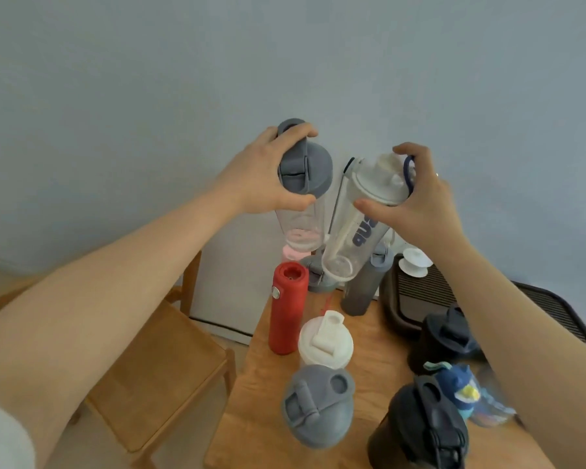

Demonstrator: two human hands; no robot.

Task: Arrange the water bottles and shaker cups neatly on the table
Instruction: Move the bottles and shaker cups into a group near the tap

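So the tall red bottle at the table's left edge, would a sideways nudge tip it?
Probably. The red bottle is tall and narrow, so it looks apt to tip, and it stands near the table edge. Its smooth round body would likely roll once down. Weight is unclear; its contents are hidden.
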